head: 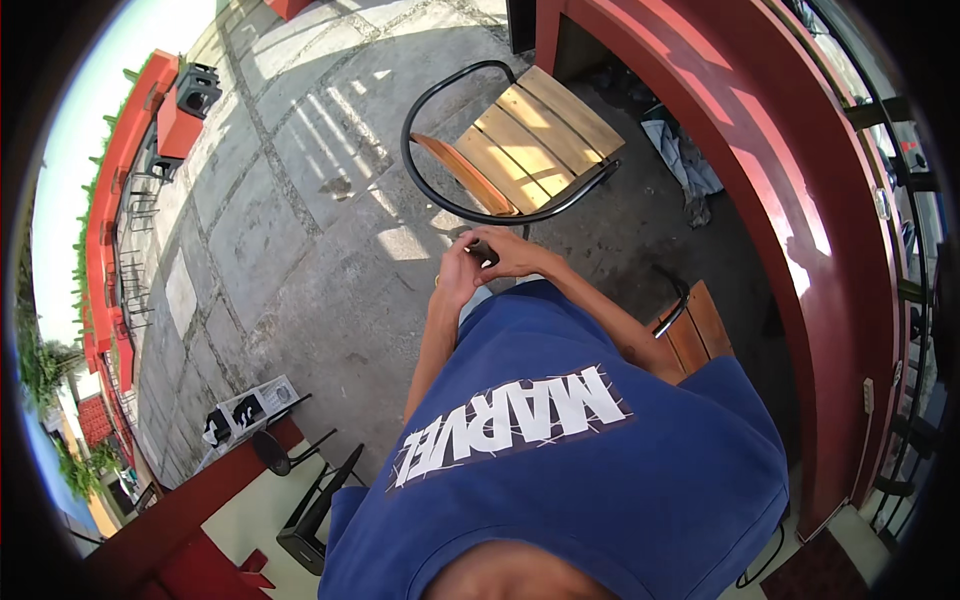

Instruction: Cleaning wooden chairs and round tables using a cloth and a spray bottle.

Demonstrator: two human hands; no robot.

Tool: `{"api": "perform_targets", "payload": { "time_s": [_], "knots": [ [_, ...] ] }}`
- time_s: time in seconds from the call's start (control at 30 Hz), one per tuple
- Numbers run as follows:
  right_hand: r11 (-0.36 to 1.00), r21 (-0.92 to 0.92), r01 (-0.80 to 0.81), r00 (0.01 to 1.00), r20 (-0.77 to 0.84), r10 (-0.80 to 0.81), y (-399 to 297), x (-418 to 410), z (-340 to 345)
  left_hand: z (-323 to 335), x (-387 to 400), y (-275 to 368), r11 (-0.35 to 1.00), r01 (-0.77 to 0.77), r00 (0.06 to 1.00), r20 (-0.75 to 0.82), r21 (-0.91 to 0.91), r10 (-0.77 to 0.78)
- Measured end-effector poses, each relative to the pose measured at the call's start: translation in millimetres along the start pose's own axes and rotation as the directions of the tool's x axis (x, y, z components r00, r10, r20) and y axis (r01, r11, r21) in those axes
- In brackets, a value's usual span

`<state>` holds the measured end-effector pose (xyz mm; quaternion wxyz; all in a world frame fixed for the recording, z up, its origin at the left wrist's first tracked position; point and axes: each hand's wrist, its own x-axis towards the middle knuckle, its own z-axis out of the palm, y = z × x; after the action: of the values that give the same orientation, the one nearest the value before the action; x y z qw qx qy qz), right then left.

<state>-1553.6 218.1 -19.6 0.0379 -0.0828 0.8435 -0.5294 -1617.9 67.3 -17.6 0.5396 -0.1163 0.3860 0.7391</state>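
Observation:
My left hand [454, 271] and my right hand [511, 253] meet in front of my waist, their fingertips touching. A small dark patch shows in the gap between them; whether it is a held object or shadow cannot be told. Just beyond the hands stands a chair [544, 139] with a slatted wooden seat and a curved black tubular metal frame. Its narrow wooden backrest [465, 176] faces my side, and sunlight falls in bands across the slats. Below the hands is my blue shirt [555, 502], which bears large white lettering.
A second slatted chair [697, 322] stands by my right elbow. Grey cloth [681, 161] lies by the red wall [757, 150]. To the left are a white crate [259, 405], a black stool [319, 517] and cracked concrete paving [247, 202]. A barred window [911, 285] edges the right side.

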Motion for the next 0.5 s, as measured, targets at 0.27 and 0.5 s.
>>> {"api": "perform_targets", "payload": {
  "time_s": [0.27, 0.5],
  "knots": [
    [0.709, 0.67, -0.218, 0.823, -0.265, 0.503, 67, -35, -26, 5, -11, -1, 0.905, 0.125, 0.989, -0.128, 0.408, -0.078],
    [0.803, 0.03, -0.595, 0.687, -0.5, 0.528, 97, -39, -91, -41, 36, 42, -0.232, 0.087, 0.984, -0.047, 0.969, 0.174]
  ]
}}
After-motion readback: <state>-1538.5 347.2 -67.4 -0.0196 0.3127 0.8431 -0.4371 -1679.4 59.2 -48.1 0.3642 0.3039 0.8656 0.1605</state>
